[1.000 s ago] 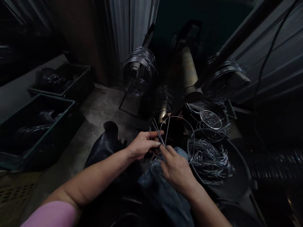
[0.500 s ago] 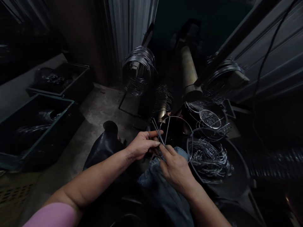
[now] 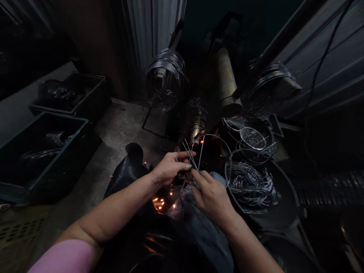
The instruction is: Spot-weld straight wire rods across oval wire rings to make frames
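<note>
My left hand (image 3: pixel 170 169) is closed, thumb and fingers pinching thin metal wires (image 3: pixel 201 152) whose straight ends stick up. My right hand (image 3: pixel 214 194) grips the same wire piece from the other side, its fingertips close to my left thumb. A large wire ring (image 3: pixel 231 159) joins or lies against these wires and curves out to the right; its lower part passes behind my right hand. Just beyond the fingers stands a brass-coloured cylinder (image 3: pixel 195 134), near the wires' upper ends. Orange sparks (image 3: pixel 159 203) glow below my left hand.
A round tray (image 3: pixel 287 212) with a pile of bent wires (image 3: pixel 250 185) stands at the right. Wire coils (image 3: pixel 165 77) hang ahead. A thick metal cylinder (image 3: pixel 226 77) and slanting bar (image 3: pixel 273 49) are beyond. Green bins (image 3: pixel 71 142) stand left. Blue denim (image 3: pixel 204 235) lies below my hands.
Orange sparks now fly below and around my hands, with a glow by the brass-coloured cylinder. Both hands keep their hold on the wires, and the view has shifted slightly.
</note>
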{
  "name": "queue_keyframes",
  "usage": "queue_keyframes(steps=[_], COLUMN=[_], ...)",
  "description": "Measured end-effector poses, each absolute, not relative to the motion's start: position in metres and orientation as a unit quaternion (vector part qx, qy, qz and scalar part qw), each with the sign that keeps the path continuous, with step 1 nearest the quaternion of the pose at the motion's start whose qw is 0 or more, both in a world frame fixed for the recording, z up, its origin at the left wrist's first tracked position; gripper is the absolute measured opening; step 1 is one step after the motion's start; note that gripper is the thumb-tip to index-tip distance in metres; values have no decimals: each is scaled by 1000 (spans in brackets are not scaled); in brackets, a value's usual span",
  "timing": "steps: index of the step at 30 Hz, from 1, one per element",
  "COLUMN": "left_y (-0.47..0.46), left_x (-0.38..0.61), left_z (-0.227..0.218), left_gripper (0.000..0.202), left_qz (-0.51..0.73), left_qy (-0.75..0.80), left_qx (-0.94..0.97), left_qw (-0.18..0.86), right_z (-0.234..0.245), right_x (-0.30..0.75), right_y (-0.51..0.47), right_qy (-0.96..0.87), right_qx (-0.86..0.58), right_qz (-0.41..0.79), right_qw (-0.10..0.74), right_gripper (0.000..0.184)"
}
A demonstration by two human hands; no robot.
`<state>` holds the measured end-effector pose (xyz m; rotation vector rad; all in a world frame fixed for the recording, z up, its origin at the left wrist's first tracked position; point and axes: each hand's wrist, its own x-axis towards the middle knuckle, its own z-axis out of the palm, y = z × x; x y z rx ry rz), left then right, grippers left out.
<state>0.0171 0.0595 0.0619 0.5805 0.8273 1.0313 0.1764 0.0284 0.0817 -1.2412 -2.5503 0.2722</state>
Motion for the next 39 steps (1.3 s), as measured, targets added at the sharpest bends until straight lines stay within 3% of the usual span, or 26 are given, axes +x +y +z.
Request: queue_keyframes(steps=[5,10,22,39], left_y=[46,22,3,22], left_x=[-2,-28,-53,-48], left_z=[56,51,56,56], left_gripper=[42,43,46,44], left_qz=[458,456,434,442], left_qy=[399,448,480,466], left_qx=[279,279,321,296], left_qw=[744,717,692,707], right_z=[96,86,74,85], right_x=[192,201,186,192], right_y=[9,2,11,29], right_qy=[-918,-923,-945,-947], right_qx=[-366,-368,-324,-317], right_qz=[49,60,49,16], right_qw=[144,91,17,40], right_gripper=[55,46,45,40])
